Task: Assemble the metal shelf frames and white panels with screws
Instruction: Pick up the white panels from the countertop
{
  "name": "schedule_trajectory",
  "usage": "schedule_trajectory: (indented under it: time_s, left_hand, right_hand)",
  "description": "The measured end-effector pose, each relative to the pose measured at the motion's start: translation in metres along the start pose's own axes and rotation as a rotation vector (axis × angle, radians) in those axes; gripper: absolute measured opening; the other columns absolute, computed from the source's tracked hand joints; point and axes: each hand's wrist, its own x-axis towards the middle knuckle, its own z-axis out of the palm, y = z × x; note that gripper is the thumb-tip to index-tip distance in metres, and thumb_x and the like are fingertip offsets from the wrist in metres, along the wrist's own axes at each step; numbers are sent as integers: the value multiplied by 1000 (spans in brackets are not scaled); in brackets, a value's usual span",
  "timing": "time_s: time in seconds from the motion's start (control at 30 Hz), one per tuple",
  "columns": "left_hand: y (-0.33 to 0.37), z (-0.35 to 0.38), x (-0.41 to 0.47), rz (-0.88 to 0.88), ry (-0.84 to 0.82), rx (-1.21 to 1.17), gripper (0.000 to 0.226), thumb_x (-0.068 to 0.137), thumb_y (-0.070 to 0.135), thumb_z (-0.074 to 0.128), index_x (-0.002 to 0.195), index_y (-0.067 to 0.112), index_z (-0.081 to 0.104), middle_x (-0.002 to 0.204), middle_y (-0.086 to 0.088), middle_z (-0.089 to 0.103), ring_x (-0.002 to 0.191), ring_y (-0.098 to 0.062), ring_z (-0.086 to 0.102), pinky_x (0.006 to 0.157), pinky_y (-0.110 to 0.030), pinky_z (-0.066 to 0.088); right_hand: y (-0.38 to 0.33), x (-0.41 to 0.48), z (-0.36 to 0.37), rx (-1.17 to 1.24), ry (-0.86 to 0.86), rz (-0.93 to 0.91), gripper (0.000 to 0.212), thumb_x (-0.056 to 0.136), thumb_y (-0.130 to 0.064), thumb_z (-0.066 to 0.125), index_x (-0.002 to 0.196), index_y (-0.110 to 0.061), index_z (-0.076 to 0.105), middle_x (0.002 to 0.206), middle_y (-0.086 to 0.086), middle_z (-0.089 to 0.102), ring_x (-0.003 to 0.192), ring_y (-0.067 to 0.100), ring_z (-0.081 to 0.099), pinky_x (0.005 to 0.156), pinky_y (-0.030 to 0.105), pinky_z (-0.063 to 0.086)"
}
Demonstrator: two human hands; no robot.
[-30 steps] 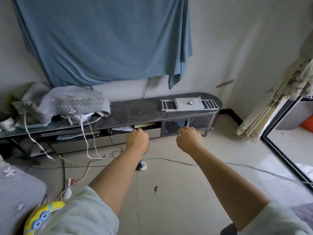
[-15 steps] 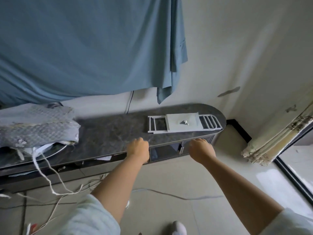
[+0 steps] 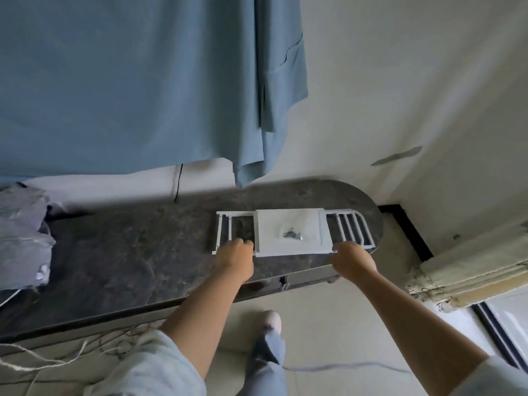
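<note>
**Dark stone worktop (image 3: 143, 252) carries our shelf parts**

White metal frames (image 3: 347, 228) lie flat on it. A white panel (image 3: 274, 238) rests on them between our hands, with a small bag of screws (image 3: 293, 234) on top. Our left hand (image 3: 234, 257) and right hand (image 3: 353, 260) are apart, fingers curled at the near rail. We cannot tell whether they grip it. Blue cloth (image 3: 128, 81) hangs beyond.

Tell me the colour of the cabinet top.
Cabinet top: dark grey with marbled veining, seen in the head view.
</note>
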Motion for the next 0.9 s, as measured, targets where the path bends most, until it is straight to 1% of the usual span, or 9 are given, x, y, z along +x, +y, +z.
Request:
schedule_trajectory:
  time_s: [0.27, 0.43, 0.57, 0.63, 0.7, 0.73, 0.8, 0.87, 0.9]
  left_hand:
    - [32, 15, 126, 17, -139, -64, 26, 92, 14, 45, 118, 11, 50, 116, -8, 54, 107, -25, 53, 84, -34, 45]
    - [54, 47, 165, -4, -271, -119, 24, 94, 15, 42, 117, 9, 49, 121, -8, 51, 113, -24, 47, 88, -33, 42]
    - [71, 81, 189, -80, -340, -146, 31, 95, 20, 42, 125, 11, 46, 129, -6, 48, 120, -21, 44, 99, -32, 40]
    - [80, 98, 200, -117, -359, -171, 34, 95, 21, 42, 128, 12, 42, 134, -5, 44, 124, -21, 40, 103, -32, 37]
    - [86, 114, 211, -148, -360, -202, 38, 96, 23, 40, 133, 12, 37, 139, -4, 38, 129, -20, 35, 106, -31, 33]
    - [90, 122, 215, -169, -359, -222, 41, 96, 24, 40, 135, 13, 34, 142, -4, 35, 132, -20, 32, 107, -31, 31]
    - [95, 137, 222, -220, -361, -272, 48, 97, 28, 39, 142, 14, 26, 148, -4, 29, 137, -19, 26, 109, -31, 28]
    - [100, 150, 224, -238, -357, -293, 57, 97, 32, 41, 146, 15, 18, 153, -4, 22, 140, -20, 21, 111, -30, 25]
    - [102, 155, 225, -222, -334, -313, 62, 95, 33, 47, 146, 14, 18, 153, -6, 21, 141, -22, 21, 112, -32, 25]
  right_hand:
    - [15, 133, 10, 58, -212, 76, 34, 91, -21, 47, 124, -16, 54, 125, 5, 58, 111, 23, 55, 87, 28, 46]
    - [29, 193, 34, 102, -342, 106, 46, 91, -26, 52, 133, -10, 42, 126, 11, 55, 110, 25, 56, 89, 30, 47]
    - [35, 246, 59, 167, -434, 212, 60, 90, -30, 56, 138, -8, 31, 134, 13, 48, 111, 26, 56, 85, 30, 47]
    - [38, 266, 75, 205, -449, 283, 66, 88, -32, 59, 139, -7, 27, 132, 15, 47, 113, 28, 54, 86, 33, 47]
    - [40, 280, 94, 294, -444, 357, 68, 87, -28, 61, 139, -6, 23, 129, 17, 48, 108, 30, 56, 80, 33, 47]
    - [41, 284, 105, 343, -415, 383, 64, 87, -23, 60, 138, -6, 25, 124, 18, 51, 104, 30, 57, 76, 32, 47]
    - [44, 290, 124, 455, -351, 437, 47, 89, -9, 54, 132, -5, 35, 110, 17, 59, 92, 29, 60, 70, 27, 47]
    - [48, 293, 136, 601, -397, 494, 32, 88, 2, 48, 120, -3, 48, 96, 16, 65, 77, 25, 61, 69, 33, 53]
    - [49, 293, 136, 686, -454, 529, 26, 89, 4, 48, 114, -2, 53, 88, 16, 66, 71, 23, 61, 68, 33, 55]
